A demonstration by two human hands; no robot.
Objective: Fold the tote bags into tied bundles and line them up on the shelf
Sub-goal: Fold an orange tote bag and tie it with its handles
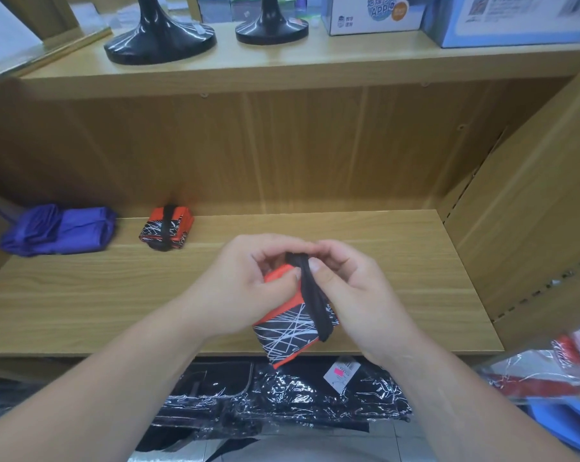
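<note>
I hold a folded orange tote bag (287,331) with a black panel of white lines above the front edge of the wooden shelf (115,295). My left hand (245,285) grips its orange upper part. My right hand (348,291) pinches the black strap (313,295) that runs across the bundle. At the back left of the shelf lies an identical orange bundle (166,228) with its black strap around it. A folded purple bag (58,231) lies to its left.
Two black glossy stand bases (160,38) and printed boxes (375,13) stand on the upper shelf. A side panel (532,228) closes the shelf on the right. Below the shelf edge lie black goods in clear plastic (282,401), and red packaged items (568,355) at lower right.
</note>
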